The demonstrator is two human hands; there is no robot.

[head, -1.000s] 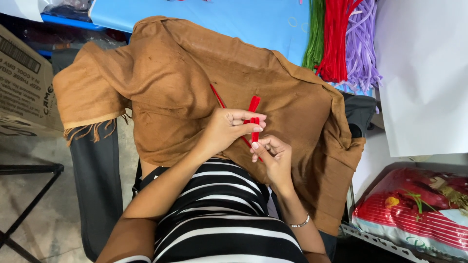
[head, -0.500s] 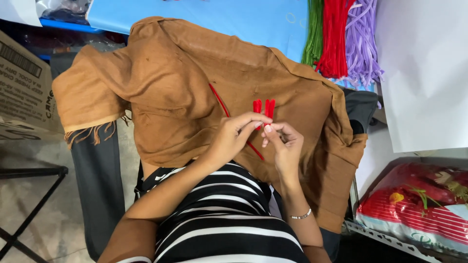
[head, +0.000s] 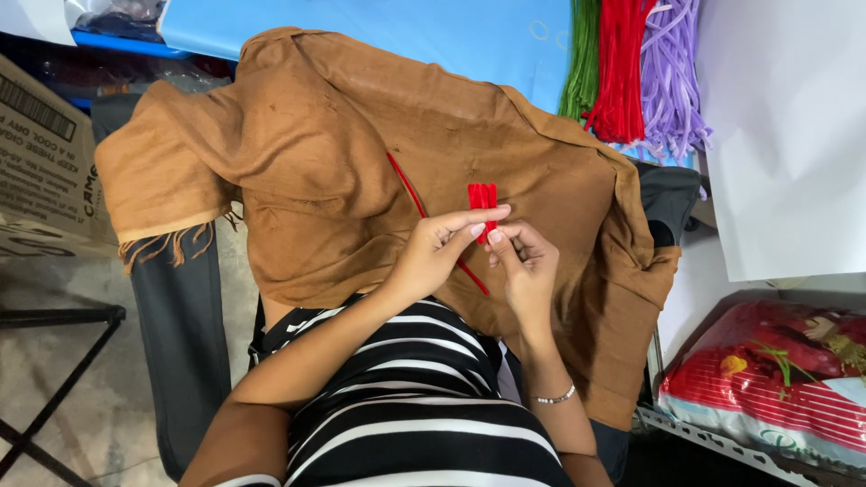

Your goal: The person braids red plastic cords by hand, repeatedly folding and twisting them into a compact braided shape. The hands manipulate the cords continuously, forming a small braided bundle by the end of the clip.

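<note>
My left hand and my right hand meet over a brown cloth spread across my lap. Both pinch a red pipe cleaner that is folded into a short upright bundle above my fingertips. Its long free tail runs up and to the left across the cloth, and a short piece shows below my left hand. A thin bracelet sits on my right wrist.
Bundles of green, red and purple pipe cleaners lie on a blue sheet beyond the cloth. A white sheet is at right, a red patterned bag lower right, a cardboard box at left.
The red pipe cleaner's end has been folded over into a tighter, thicker bundle above my fingertips. My two hands have drawn closer together around it.
</note>
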